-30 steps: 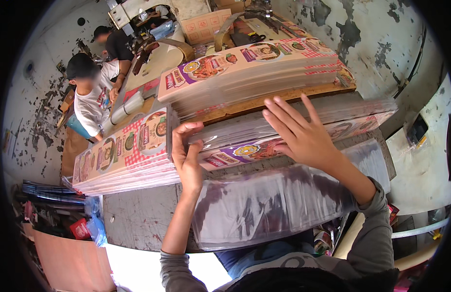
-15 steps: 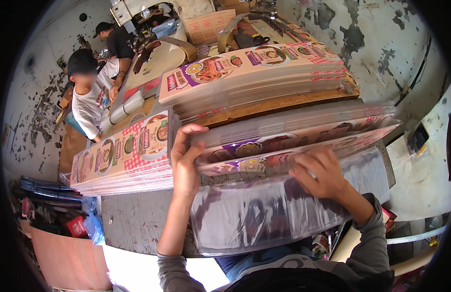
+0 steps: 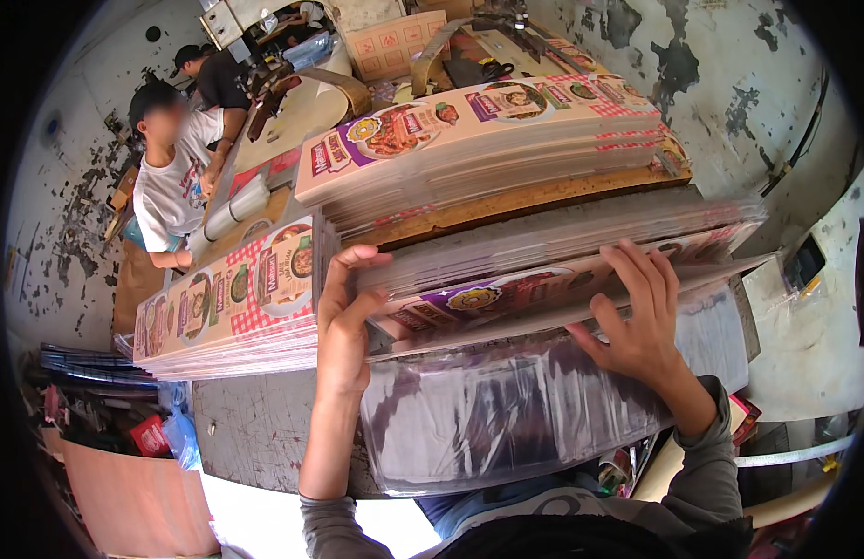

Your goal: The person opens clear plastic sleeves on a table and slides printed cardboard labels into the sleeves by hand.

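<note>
Printed food-packaging cards (image 3: 493, 300), one stack: held on edge on the counter (image 3: 250, 424), left end pinched by the left hand (image 3: 346, 326). Right hand (image 3: 642, 312): fingers spread at the near face. Clear plastic sheeting (image 3: 534, 410): laid nearer.

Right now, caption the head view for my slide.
Left hand holding the left end of an edgewise packaging stack, right hand at its front piece, which leans away.

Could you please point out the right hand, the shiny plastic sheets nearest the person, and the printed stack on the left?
Right hand (image 3: 648, 343): head view, back of the hand.
Shiny plastic sheets (image 3: 507, 415): head view, middle of the top surface.
Printed stack on the left (image 3: 229, 291): head view, printed top face.
</note>
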### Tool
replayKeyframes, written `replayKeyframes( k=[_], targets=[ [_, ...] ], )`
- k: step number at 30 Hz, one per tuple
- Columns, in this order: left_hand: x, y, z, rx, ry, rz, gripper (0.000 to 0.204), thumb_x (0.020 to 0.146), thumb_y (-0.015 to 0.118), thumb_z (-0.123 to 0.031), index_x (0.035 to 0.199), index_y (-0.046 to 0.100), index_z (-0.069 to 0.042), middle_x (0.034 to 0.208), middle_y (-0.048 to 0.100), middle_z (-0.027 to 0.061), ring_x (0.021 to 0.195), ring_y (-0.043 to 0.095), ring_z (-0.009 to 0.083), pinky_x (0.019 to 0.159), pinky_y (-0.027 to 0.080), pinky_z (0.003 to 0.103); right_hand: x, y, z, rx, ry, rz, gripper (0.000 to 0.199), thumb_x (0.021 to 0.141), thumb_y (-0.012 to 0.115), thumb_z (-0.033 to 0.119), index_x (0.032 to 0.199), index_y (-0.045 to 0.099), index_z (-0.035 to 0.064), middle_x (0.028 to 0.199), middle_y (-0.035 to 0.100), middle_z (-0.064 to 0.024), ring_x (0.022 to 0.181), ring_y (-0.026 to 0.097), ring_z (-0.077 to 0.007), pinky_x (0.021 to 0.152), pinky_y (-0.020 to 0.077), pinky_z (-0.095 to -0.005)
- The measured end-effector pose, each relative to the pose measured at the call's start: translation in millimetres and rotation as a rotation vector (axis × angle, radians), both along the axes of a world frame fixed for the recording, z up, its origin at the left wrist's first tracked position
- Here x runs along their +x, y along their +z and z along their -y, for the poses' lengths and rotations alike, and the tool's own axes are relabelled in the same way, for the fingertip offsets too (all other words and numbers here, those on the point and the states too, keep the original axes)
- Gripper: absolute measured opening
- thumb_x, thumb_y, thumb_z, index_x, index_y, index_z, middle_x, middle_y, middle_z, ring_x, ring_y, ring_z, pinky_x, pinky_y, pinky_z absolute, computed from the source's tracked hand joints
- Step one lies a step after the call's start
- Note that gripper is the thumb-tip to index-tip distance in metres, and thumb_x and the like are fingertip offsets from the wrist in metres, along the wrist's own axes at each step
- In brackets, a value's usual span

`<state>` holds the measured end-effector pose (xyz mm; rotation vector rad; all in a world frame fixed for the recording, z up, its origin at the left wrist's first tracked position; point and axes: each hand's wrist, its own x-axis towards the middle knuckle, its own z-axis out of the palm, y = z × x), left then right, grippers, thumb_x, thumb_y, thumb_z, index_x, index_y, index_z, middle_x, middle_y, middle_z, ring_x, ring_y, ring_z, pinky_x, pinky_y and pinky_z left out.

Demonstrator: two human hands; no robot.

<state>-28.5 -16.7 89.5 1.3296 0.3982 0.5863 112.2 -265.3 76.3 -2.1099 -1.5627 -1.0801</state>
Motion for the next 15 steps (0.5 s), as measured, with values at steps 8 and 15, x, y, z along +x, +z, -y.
replayKeyframes(
  k=[8,15],
  targets=[
    [-2.1,0.5,-1.9,-0.026,-0.051,-0.013,0.047,0.072,0.047,0.0,0.119,0.044,-0.008,0.115,0.046,0.0112,0.096,0.051,0.0168,0.076,0.045,0.026,5.9,-13.2,8.3,-0.048,0.051,-0.033,0.029,0.065,0.072,0.025,0.079,0.053,0.0059,0.102,0.052,-0.0134,0.088,0.052,-0.0271,0.083,0.0383,-0.0473],
    [2.0,-5.0,-8.8,-0.015,-0.006,-0.048,0.056,0.073,0.048,-0.003,0.128,0.035,-0.007,0.116,0.042,0.0159,0.095,0.057,0.0278,0.068,0.055,0.033,6.0,2.9,-2.7,0.051,0.127,-0.182,0.05,0.07,0.069,0.032,0.107,0.051,0.0045,0.109,0.051,-0.0134,0.091,0.05,-0.0309,0.084,0.0367,-0.0475]
  ],
)
